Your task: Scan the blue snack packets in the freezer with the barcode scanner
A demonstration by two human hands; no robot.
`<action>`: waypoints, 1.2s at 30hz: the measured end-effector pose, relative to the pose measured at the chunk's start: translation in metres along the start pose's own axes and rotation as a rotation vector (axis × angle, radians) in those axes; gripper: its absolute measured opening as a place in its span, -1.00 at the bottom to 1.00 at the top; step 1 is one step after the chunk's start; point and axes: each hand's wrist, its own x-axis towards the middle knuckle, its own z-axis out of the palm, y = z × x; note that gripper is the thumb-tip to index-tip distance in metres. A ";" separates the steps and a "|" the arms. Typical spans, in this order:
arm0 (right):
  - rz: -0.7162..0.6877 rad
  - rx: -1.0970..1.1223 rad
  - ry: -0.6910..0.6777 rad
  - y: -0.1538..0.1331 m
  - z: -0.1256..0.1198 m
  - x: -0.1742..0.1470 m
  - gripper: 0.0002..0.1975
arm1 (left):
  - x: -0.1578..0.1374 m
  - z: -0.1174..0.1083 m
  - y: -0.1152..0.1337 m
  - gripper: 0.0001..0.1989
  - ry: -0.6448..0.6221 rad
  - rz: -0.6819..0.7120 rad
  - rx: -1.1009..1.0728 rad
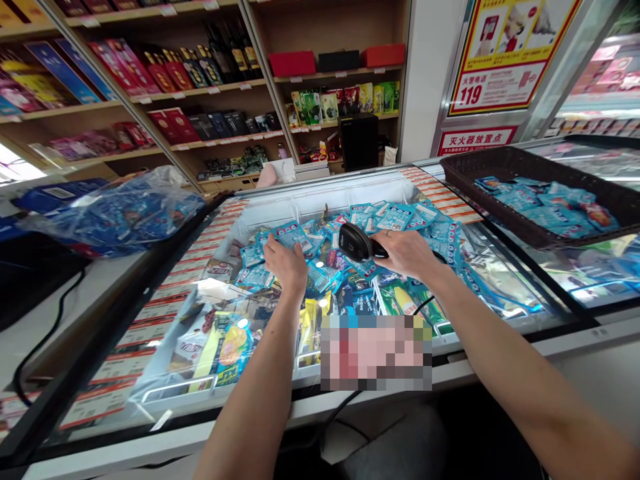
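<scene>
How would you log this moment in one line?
left hand: touching blue packet; right hand: holding black handheld barcode scanner; below: glass-topped freezer, blue packets; right side: brown woven basket, more blue packets

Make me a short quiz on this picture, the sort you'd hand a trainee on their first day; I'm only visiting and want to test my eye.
1. Multiple choice: what does the person's right hand hold?
A) a pair of scissors
B) a black handheld scanner
C) a roll of tape

2. Fill in the blank: the left hand touches a packet whose main colour is ____.

3. True or false: the dark basket stands on the left side of the view.

Key: 1. B. 2. Blue. 3. False; it stands on the right.
</scene>
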 end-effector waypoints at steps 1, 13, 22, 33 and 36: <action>0.003 -0.001 0.000 0.000 0.000 0.000 -0.70 | -0.001 -0.002 0.001 -0.28 0.017 0.011 0.034; 0.056 0.005 0.025 0.006 0.006 -0.001 -0.72 | -0.006 0.000 0.004 -0.68 -0.261 0.485 0.162; 0.132 -0.036 0.025 0.012 0.006 0.000 -0.69 | -0.005 0.000 0.005 -0.57 -0.307 0.568 0.111; 0.118 -0.036 0.035 0.011 0.008 0.000 -0.70 | -0.004 -0.005 0.014 -0.60 -0.391 0.724 0.103; 0.110 -0.037 0.037 0.010 0.010 0.000 -0.68 | -0.004 -0.002 0.012 -0.57 -0.361 0.703 0.090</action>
